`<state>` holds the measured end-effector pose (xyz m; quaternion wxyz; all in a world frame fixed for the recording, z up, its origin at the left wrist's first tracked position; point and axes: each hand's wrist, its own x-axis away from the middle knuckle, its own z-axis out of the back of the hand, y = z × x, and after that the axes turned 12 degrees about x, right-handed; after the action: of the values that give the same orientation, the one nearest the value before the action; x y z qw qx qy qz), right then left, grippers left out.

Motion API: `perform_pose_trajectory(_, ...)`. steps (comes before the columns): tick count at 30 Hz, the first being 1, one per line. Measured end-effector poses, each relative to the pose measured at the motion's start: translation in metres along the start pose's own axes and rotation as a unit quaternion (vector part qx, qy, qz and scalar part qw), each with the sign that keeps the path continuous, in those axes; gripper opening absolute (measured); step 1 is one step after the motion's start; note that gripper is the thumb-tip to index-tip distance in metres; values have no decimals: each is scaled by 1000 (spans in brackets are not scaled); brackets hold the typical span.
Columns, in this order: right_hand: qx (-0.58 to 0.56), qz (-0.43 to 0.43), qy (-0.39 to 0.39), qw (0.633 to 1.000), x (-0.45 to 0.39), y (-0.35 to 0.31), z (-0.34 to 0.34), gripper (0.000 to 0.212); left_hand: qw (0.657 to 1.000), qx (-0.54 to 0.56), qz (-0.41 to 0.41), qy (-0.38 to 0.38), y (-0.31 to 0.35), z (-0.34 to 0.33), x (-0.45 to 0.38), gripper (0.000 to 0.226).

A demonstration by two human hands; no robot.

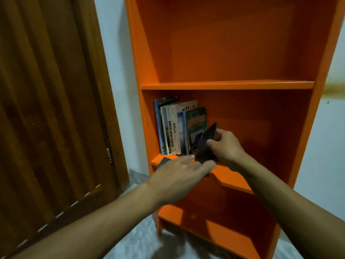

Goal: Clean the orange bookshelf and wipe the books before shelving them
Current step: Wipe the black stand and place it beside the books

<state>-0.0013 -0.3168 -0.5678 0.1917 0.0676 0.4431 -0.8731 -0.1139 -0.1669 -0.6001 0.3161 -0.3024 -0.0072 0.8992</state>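
An orange bookshelf stands against the white wall. Its middle shelf carries several upright books at the left end. My right hand grips a thin dark book, tilted, right beside the standing books. At the shelf's front edge, the fingertips of my left hand touch the dark book's lower edge. Under the left hand a dark grey cloth peeks out; I cannot tell whether the hand holds it.
A brown wooden door fills the left side. The top compartment and the lower shelf of the bookshelf hold nothing. Pale floor shows below my arms.
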Motion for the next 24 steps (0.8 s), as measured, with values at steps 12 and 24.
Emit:
perform_pose_trajectory(12,244,-2,228,942,-47,95,-29,31,842,271,414,216,-136,-142,8,104)
perform_pose_trajectory(24,282,25,236,929,-71,105,-79,78,722,298,555,286,-173,-195,-67,143)
